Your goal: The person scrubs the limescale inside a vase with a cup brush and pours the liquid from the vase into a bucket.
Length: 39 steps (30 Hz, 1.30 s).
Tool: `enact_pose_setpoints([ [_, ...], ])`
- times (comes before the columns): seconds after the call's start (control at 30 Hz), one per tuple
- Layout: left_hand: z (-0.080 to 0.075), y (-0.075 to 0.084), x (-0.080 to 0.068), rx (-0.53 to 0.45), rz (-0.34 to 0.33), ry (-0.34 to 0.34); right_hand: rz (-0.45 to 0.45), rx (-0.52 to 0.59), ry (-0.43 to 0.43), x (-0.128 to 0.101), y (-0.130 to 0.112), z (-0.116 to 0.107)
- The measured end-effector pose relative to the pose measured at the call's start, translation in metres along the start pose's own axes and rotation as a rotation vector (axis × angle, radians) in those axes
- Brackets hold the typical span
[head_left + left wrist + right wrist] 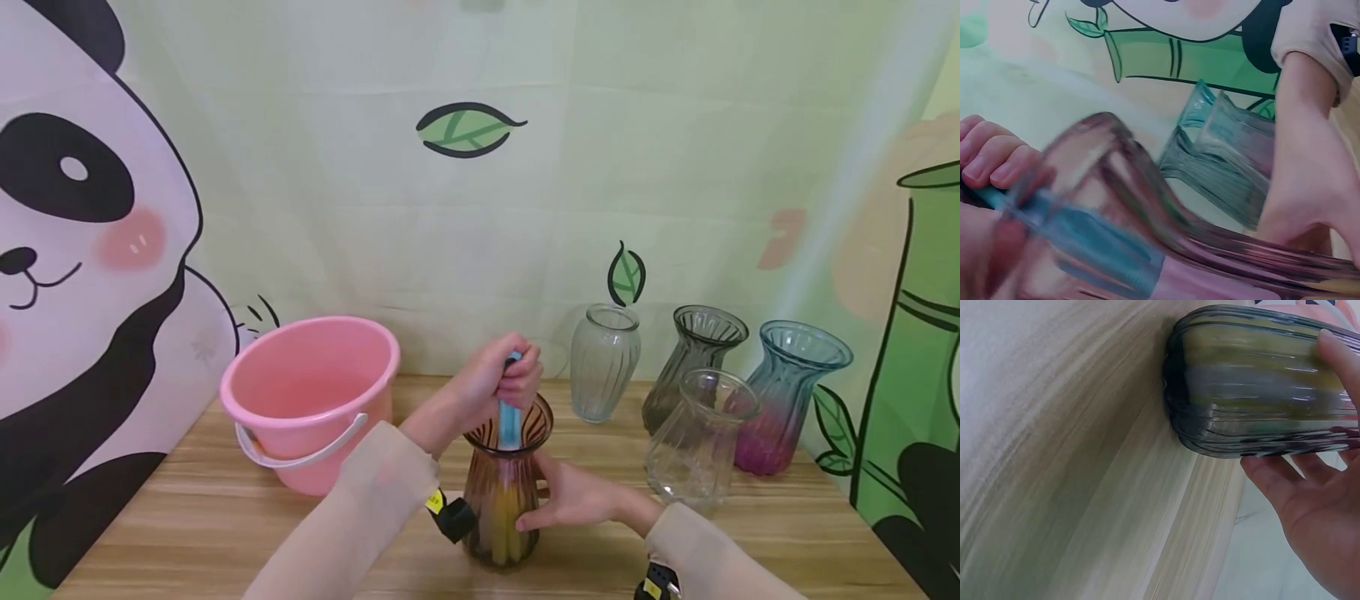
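1. I am gripping the blue plastic handle of a bottle brush [509, 417] in my left hand [498, 379], fingers curled tight round its top, with the shaft going down through the mouth of the amber-brown ribbed glass vase [504, 492].
2. My right hand [573, 498] is steadying that vase from the side, fingers spread and wrapped partly round its belly, thumb up near the neck; it is a brace more than a full clasp.
3. The vase is standing upright on the pale wood-grain table [187, 517], near its front edge, between the pink plastic bucket [311, 392] and the other vases.
4. I judge the main risk to be tipping: the vase is tall and narrow-necked, and a sideways push on the brush could lever it out of my loose right-hand hold.
5. The glass is smooth between its ribs, so it could slip in my palm, and a hard knock of the handle could chip the flared rim.
6. Just to my right is standing a clear fluted glass vase [697, 442], and a swinging elbow could strike it.
7. Behind it are a frosted ribbed vase [604, 362], a smoky grey one [693, 358] and a blue-to-magenta one [787, 400], all thin, fluted and breakable.
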<state>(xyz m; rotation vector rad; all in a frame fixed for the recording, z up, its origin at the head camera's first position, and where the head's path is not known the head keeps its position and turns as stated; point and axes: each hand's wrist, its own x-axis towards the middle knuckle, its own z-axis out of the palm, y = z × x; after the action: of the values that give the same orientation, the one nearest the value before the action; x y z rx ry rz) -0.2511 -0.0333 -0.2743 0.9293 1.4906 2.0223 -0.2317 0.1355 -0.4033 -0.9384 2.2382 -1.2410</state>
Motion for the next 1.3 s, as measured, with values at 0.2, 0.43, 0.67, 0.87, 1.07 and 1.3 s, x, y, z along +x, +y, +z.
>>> enact_pose_setpoints([
  [0.2, 0.005, 0.029, 0.003, -0.007, 0.032, 0.033, -0.001, -0.025, 0.042, 0.000, 0.001, 0.003],
  [0.43, 0.021, 0.071, 0.009, 0.074, 0.144, 0.026, -0.004, -0.074, 0.072, -0.002, 0.001, 0.004],
  [0.67, 0.018, 0.069, 0.006, 0.031, 0.132, 0.037, 0.004, -0.050, 0.099, -0.004, 0.001, 0.007],
  [0.87, 0.007, 0.031, 0.005, -0.004, 0.047, 0.040, 0.005, -0.077, 0.125, -0.003, 0.001, 0.009],
  [1.07, 0.000, 0.002, 0.003, -0.039, -0.009, -0.006, 0.003, -0.051, 0.117, -0.001, 0.002, 0.010],
  [1.3, -0.005, -0.006, 0.003, -0.029, -0.009, -0.043, -0.046, -0.053, 0.062, 0.000, 0.000, 0.009],
])
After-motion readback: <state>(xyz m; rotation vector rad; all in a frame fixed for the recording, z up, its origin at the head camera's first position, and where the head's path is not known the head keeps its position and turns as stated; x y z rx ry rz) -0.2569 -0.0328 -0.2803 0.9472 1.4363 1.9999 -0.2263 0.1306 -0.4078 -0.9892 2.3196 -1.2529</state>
